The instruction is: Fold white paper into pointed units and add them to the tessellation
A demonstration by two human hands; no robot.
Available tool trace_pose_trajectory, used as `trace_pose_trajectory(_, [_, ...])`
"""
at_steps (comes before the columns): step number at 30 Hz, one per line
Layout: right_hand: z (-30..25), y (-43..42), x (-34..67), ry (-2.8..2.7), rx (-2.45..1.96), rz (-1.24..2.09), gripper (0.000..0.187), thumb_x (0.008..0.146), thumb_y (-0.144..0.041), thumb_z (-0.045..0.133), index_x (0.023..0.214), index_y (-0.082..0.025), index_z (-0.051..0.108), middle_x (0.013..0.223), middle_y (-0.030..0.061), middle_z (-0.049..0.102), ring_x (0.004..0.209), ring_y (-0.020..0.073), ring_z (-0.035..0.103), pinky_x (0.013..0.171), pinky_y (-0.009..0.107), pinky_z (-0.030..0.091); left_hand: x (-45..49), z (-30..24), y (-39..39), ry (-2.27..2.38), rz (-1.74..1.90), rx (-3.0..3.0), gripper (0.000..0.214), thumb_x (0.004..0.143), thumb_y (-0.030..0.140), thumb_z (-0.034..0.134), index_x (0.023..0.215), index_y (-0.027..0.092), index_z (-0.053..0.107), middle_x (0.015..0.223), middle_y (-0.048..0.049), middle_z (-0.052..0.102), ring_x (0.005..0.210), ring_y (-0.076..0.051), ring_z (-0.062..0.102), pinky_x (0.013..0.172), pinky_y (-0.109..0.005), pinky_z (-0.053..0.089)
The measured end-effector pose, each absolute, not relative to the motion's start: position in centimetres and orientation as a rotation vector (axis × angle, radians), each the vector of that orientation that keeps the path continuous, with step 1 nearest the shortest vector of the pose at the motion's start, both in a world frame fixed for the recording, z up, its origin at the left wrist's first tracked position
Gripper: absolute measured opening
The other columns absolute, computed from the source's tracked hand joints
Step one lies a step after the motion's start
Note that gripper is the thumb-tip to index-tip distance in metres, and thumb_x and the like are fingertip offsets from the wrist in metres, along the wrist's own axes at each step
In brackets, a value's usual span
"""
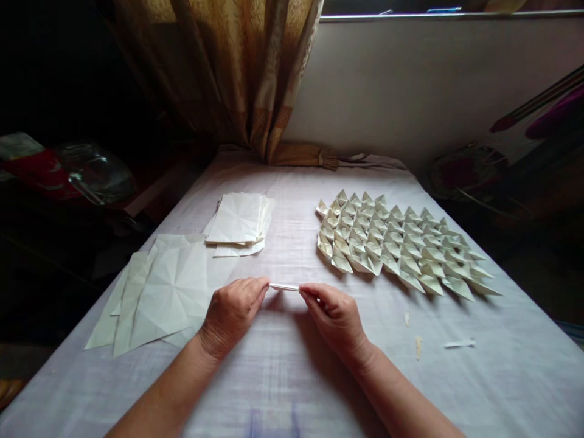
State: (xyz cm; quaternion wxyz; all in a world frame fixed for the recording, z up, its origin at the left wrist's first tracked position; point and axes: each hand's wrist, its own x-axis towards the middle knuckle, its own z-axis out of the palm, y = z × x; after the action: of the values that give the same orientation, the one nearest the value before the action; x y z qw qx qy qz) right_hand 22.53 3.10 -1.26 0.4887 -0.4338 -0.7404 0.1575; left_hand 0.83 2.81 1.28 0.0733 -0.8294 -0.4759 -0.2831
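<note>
Between my two hands a narrow strip of folded white paper [285, 287] is stretched level, a little above the cloth. My left hand [235, 310] is closed, pinching the paper's left end between thumb and fingers. The right end is pinched by my right hand [335, 319], its fingers curled. Left of my left hand, creased paper sheets [173, 286] lie fanned out and overlapping. Beyond them sits a stack of smaller creased sheets [239, 216]. Many folded paper boats [396, 243] stand in close rows to the right, beyond my right hand.
A pale cloth [283, 383] covers the table. Small paper scraps [418, 348] and a thin white twisted strip [460, 344] lie at the right. A gold curtain [269, 79] hangs at the far edge, beside a pale wall [392, 79]. Dark clutter flanks both sides.
</note>
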Motion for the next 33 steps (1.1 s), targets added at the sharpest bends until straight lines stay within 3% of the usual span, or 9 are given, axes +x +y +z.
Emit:
trace_pose_trajectory(8, [-0.7,2.8,21.9,-1.595,-1.275,0.786,0.012,0.085,-0.026,0.064,0.085,-0.019,0.074,0.075,0.0038,0.076,0.065,0.0166,0.07,0.057,0.022,0.054,0.8,0.2,2.4,-1.628,-1.106,-2.47,0.023,0.098,0.031,0.053,0.102,0.018,0.072,0.089,-0.0032,0.079,0.072,-0.017,0.074,0.067,-0.025,0.056])
trace_pose_trajectory(13, [-0.7,3.0,21.6,-1.545,-1.327,0.805,0.013,0.082,-0.028,0.065,0.084,-0.018,0.074,0.075,0.0047,0.076,0.064,0.0171,0.07,0.057,0.023,0.055,1.0,0.2,2.1,-1.884,-1.223,-2.502,0.023,0.094,0.037,0.059,0.104,0.022,0.073,0.091,-0.0021,0.079,0.072,-0.017,0.075,0.065,-0.023,0.056])
trace_pose_trajectory(25, [-1.1,3.4,20.5,-1.489,-1.394,0.857,0.018,0.081,-0.025,0.066,0.095,-0.022,0.077,0.091,0.0057,0.079,0.078,0.0236,0.076,0.069,0.033,0.062,1.3,-0.2,2.4,-2.103,-1.302,-2.431,0.02,0.088,0.027,0.061,0.104,0.024,0.073,0.087,-0.0002,0.079,0.071,-0.016,0.074,0.065,-0.023,0.055])
trace_pose_trajectory(33, [-0.9,3.6,18.9,-1.623,-1.341,0.476,0.016,0.087,-0.022,0.061,0.093,-0.023,0.076,0.086,0.0042,0.079,0.072,0.0204,0.075,0.065,0.028,0.059,1.0,0.0,2.8,-2.251,-1.246,-2.379,0.029,0.084,0.023,0.06,0.109,0.025,0.073,0.091,-0.0007,0.08,0.076,-0.019,0.075,0.07,-0.026,0.058])
